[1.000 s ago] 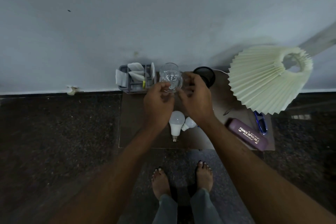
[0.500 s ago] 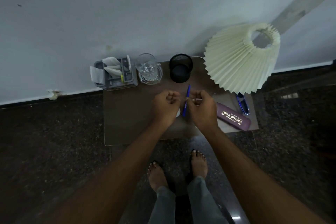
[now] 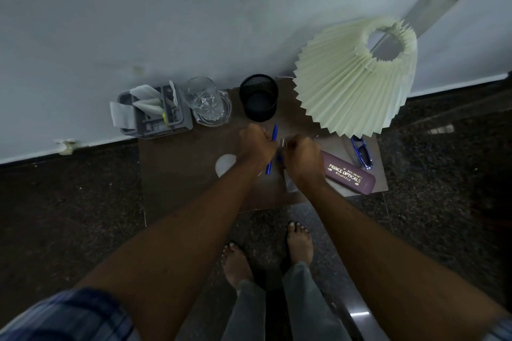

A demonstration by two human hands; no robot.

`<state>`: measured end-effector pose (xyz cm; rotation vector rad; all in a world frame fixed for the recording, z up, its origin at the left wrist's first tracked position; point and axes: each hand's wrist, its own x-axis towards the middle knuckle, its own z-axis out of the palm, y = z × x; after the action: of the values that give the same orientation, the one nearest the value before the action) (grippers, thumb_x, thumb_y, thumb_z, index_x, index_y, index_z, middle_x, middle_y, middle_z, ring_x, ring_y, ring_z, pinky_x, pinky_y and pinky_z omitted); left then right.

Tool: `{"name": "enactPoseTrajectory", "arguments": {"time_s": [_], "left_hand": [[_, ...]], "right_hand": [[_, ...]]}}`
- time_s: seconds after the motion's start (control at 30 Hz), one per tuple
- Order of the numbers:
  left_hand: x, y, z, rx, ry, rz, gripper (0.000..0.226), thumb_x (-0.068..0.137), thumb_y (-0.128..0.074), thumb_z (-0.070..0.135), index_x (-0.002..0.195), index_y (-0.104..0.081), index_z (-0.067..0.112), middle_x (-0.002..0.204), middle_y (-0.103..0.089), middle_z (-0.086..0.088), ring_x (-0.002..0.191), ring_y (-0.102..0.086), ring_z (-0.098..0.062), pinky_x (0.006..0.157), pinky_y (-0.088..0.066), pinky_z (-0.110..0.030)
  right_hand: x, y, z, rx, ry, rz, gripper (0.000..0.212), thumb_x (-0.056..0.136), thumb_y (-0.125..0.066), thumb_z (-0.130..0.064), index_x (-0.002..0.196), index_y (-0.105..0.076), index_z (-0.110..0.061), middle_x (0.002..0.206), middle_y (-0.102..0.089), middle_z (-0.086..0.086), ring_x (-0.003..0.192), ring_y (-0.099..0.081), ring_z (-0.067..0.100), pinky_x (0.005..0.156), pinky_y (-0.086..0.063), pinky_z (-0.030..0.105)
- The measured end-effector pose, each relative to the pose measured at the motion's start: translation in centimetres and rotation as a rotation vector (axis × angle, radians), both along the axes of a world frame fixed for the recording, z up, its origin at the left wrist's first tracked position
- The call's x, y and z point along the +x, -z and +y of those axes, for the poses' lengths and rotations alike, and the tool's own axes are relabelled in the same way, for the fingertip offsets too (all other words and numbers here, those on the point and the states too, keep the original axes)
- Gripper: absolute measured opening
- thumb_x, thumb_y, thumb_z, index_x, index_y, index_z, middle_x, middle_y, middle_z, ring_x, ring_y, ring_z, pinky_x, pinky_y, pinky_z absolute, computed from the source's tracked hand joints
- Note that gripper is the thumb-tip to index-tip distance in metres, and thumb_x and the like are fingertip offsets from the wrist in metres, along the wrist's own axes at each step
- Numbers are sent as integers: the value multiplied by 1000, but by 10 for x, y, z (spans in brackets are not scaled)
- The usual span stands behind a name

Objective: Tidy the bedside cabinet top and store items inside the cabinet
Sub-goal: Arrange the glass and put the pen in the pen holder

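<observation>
Cabinet top [image 3: 180, 174]: it stands just in front of your feet; nothing looks stored inside yet, so I judge the tidying is at an early stage.
Light bulb [image 3: 225, 165]: it lies on its side near your left wrist; it can roll, so it wants a safe place.
Left hand [image 3: 256, 144]: the fingers are curled round the blue pen [image 3: 274, 133]; the pen points toward the far side, probably to go into the cup.
Right hand [image 3: 303, 159]: the fingers are curled, close beside the pen; whether they hold something I cannot tell.
Spectacle case [image 3: 350, 176]: it lies at the right, with the blue glasses [image 3: 361, 152] just beyond; they probably belong together.
Mesh cup [image 3: 259, 97]: it stands upright just beyond your hands, a natural home for pens.
Far row: the glass [image 3: 206, 99] and the grey organiser [image 3: 155, 112] stand against the wall at the left.
Lampshade [image 3: 352, 77]: it hangs over the far right corner; mind it when you reach.
</observation>
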<state>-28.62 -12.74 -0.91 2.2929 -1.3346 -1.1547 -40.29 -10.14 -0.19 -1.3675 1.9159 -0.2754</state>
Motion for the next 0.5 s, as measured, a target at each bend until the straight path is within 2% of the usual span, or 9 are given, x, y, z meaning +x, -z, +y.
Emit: {"name": "enactPoseTrajectory", "arguments": {"time_s": [0.1,0.27,0.33,0.43,0.5], "left_hand": [[-2,8,-3,38,0,-48,6,77,-75,9,81,-76,5,83,-74,-5,77,-70,-16,61,-53,-28],[-4,13,-5,105,-60,-16,17,77,-78,13,85,-72,0,83,-72,-10,78,-71,-21,48,-37,-18],[-4,11,-6,115,-86,1,20,76,-78,14,87,-72,-2,83,-73,-12,79,-72,-22,46,-35,-18],[-7,7,-8,122,-109,24,21,75,-80,17,85,-73,-1,80,-73,-10,75,-71,-20,47,-38,-21],[-9,4,-10,117,-127,46,24,74,-84,22,80,-74,1,73,-72,-7,65,-68,-14,44,-41,-18]], "right_hand": [[1,3,-4,12,-17,40,18,86,-62,-27,81,-71,-13,77,-71,6,71,-69,26,67,-59,37],[-1,16,-9,42,-64,67,16,84,-64,-27,77,-70,-14,73,-71,4,68,-70,25,65,-61,40],[-3,19,-10,49,-68,56,16,81,-64,-28,75,-69,-14,71,-70,4,68,-69,25,65,-60,40],[-9,37,-12,42,-69,4,27,77,-54,-41,70,-65,-16,68,-68,2,66,-69,24,63,-60,42],[-11,35,-13,34,-37,-38,40,72,-46,-50,68,-64,-16,65,-67,1,64,-69,23,61,-60,42]]}}
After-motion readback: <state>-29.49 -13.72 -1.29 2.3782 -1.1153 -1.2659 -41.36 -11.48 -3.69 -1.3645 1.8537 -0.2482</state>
